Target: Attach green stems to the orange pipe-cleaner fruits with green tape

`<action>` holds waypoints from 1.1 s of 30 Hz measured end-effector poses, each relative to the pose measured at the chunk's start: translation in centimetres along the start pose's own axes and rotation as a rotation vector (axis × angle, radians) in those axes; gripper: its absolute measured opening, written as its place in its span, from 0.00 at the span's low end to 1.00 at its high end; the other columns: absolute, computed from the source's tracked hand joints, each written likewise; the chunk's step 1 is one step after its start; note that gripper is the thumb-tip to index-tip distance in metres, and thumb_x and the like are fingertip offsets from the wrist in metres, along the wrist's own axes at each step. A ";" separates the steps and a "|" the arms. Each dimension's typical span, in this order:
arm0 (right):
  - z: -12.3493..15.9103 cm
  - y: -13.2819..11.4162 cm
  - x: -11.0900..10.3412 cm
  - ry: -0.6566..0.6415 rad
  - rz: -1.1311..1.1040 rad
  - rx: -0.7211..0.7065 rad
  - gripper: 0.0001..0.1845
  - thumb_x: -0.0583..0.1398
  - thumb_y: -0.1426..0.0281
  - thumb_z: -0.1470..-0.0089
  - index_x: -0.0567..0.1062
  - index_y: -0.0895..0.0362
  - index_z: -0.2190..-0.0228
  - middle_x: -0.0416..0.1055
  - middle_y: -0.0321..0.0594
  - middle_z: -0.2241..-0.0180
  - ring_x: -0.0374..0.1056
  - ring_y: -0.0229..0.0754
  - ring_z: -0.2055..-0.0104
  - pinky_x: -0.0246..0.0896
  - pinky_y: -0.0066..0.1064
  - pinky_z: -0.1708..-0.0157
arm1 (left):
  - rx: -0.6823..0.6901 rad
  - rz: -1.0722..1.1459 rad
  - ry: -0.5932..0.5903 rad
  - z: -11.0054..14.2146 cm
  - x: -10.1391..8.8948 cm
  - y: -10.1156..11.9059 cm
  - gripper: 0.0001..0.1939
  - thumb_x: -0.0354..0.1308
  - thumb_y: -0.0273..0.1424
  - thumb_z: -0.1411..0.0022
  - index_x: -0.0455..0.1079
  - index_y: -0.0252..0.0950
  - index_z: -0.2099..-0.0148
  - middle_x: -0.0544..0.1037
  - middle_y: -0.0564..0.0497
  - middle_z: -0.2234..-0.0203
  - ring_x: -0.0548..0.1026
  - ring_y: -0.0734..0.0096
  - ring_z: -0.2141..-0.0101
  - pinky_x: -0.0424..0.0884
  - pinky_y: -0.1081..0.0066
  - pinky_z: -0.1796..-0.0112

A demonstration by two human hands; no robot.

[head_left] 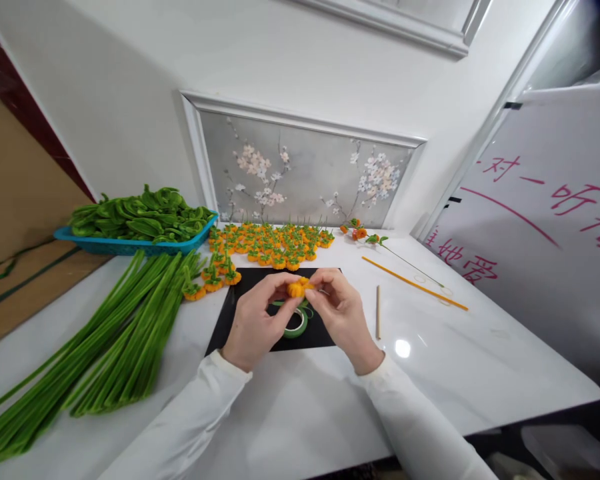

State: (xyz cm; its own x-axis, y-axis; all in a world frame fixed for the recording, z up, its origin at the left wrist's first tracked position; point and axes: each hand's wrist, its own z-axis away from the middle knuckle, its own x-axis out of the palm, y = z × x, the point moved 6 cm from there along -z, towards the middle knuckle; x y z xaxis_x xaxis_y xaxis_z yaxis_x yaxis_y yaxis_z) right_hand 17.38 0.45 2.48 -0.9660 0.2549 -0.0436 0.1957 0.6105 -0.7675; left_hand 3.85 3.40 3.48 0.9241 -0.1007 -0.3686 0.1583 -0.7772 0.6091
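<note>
Between the fingertips of both hands is a small orange pipe-cleaner flower (298, 287), held above a black mat (230, 313). My left hand (260, 317) pinches it from the left, and my right hand (341, 317) pinches its right side. Below the fingers, a roll of green tape (300, 329) lies on the mat, partly covered by my left hand. Just behind the mat stand many orange flowers (280, 247) with green stems pointing up. A few more orange flowers (213, 283) sit at the mat's left corner.
At left, a blue tray (130, 247) holds green fuzzy leaves (150, 217); a bundle of green pipe cleaners (115, 347) lies before it. To the right are a wooden stick (379, 313), an orange pipe cleaner (415, 283) and a finished-looking flower stem (380, 241). A wall rises behind the table.
</note>
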 end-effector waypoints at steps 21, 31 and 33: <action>0.2 -1.2 -0.2 0.006 0.339 -0.261 0.09 0.53 0.76 0.42 0.71 0.55 0.70 0.69 0.40 0.67 0.67 0.39 0.64 0.65 0.31 0.64 | -0.215 0.144 -0.091 0.5 0.9 -1.3 0.18 0.61 0.30 0.45 0.68 0.39 0.51 0.76 0.48 0.58 0.76 0.65 0.60 0.75 0.68 0.60; -0.1 -1.2 -0.4 -0.056 0.290 -0.237 0.09 0.52 0.75 0.41 0.71 0.55 0.64 0.69 0.40 0.64 0.67 0.39 0.61 0.65 0.32 0.61 | -0.152 0.239 -0.087 -0.1 0.6 -0.5 0.14 0.59 0.25 0.44 0.68 0.39 0.54 0.72 0.50 0.61 0.73 0.69 0.60 0.73 0.71 0.59; -0.2 -1.3 -0.5 -0.076 0.260 -0.230 0.11 0.53 0.75 0.42 0.71 0.54 0.59 0.69 0.41 0.61 0.68 0.39 0.60 0.66 0.32 0.60 | -0.163 0.256 -0.082 -0.2 0.5 -0.6 0.14 0.58 0.25 0.44 0.68 0.39 0.54 0.72 0.50 0.61 0.73 0.70 0.61 0.73 0.71 0.60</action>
State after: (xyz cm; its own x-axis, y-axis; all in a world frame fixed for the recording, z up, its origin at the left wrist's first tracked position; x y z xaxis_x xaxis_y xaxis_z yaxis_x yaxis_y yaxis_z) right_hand 17.67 -0.36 3.60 -0.8868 0.3731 -0.2726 0.4616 0.6876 -0.5605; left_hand 4.26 3.89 3.07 0.9111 -0.3351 -0.2398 -0.0163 -0.6108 0.7916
